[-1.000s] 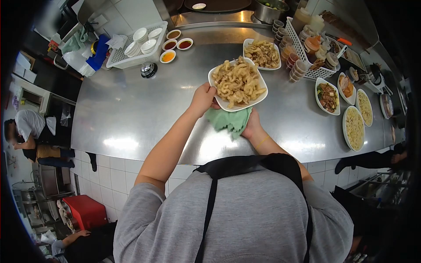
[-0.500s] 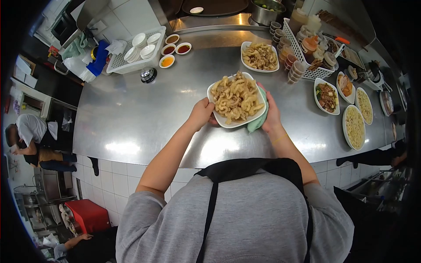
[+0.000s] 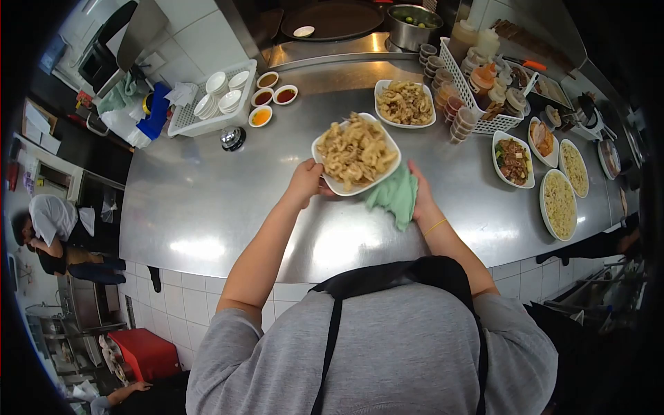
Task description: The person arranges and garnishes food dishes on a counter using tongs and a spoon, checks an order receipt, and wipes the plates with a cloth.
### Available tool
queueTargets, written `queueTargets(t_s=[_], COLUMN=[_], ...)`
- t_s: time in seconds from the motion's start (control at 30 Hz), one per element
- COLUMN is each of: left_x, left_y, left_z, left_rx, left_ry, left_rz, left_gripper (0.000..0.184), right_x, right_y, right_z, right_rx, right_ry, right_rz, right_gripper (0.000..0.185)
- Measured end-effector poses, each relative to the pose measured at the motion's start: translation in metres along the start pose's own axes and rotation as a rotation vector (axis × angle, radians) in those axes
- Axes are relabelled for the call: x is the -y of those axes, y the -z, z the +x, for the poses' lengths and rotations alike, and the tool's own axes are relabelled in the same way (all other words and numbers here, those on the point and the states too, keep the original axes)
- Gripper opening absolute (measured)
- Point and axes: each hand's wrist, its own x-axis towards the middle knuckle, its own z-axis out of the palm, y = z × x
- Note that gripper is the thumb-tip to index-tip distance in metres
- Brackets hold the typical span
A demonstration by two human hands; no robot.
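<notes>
A white square bowl (image 3: 392, 160) heaped with golden fried pieces (image 3: 356, 151) is in my left hand (image 3: 305, 182), which grips its left rim with the thumb on the edge. The fingers go under the bowl and are partly hidden. My right hand (image 3: 422, 190) is apart from the bowl, to its right, closed on a green cloth (image 3: 395, 196) that hangs below the rim. Behind the bowl, a second white bowl of similar fried food (image 3: 404, 104) stands on the steel counter (image 3: 228, 181).
Sauce dishes (image 3: 261, 116) and a white basket of small dishes (image 3: 177, 124) stand back left, near a call bell (image 3: 232, 138). At right are a condiment basket (image 3: 499, 124), stacked sauce cups (image 3: 463, 124), a meat dish (image 3: 512, 160) and rice plates (image 3: 558, 205). A person (image 3: 55, 221) stands far left.
The bowl has shifted left in my left hand. My right hand has come off its side, drawing the green cloth out from beside it, so more cloth shows.
</notes>
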Motion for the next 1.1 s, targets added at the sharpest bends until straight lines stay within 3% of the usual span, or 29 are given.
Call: queueTargets(t_s=[0.03, 0.13, 0.23, 0.57, 0.63, 0.7, 0.77, 0.87, 1.0, 1.1], left_x=[-0.001, -0.008, -0.014, -0.03, -0.03, -0.029, -0.033, -0.031, -0.035, -0.038], left_y=[0.003, 0.007, 0.004, -0.015, -0.018, -0.018, -0.02, -0.017, -0.021, -0.034], left_z=[0.008, 0.031, 0.059, 0.144, 0.162, 0.18, 0.191, 0.198, 0.171, 0.129], left_rx=[0.007, -0.132, -0.192, -0.245, -0.327, -0.274, -0.289, -0.231, -0.18, -0.15], left_ry=[-0.004, -0.034, -0.053, -0.091, -0.134, -0.145, -0.115, -0.144, -0.059, -0.1], left_rz=[0.003, -0.026, -0.117, -0.302, -0.357, -0.37, -0.487, -0.437, -0.516, -0.365], left_gripper=[0.03, 0.028, 0.028, 0.031, 0.034, 0.036, 0.035, 0.039, 0.047, 0.055], right_x=[0.014, 0.051, 0.067, 0.101, 0.107, 0.109, 0.115, 0.103, 0.094, 0.11], right_y=[-0.002, -0.005, -0.011, -0.026, -0.032, -0.037, -0.036, -0.021, 0.048, 0.076], right_z=[0.003, 0.019, 0.038, 0.094, 0.101, 0.1, 0.085, 0.044, -0.032, -0.093], right_rx=[0.0, -0.052, -0.108, -0.142, -0.206, -0.264, -0.317, -0.135, -0.209, -0.37], right_ry=[0.009, 0.318, 0.404, 0.454, 0.455, 0.449, 0.434, 0.35, 0.197, 0.353], right_rz=[0.001, 0.033, 0.049, 0.082, 0.032, -0.024, -0.082, -0.288, -0.088, -0.024], right_gripper=[0.043, 0.042, 0.04, 0.033, 0.03, 0.029, 0.028, 0.029, 0.033, 0.033])
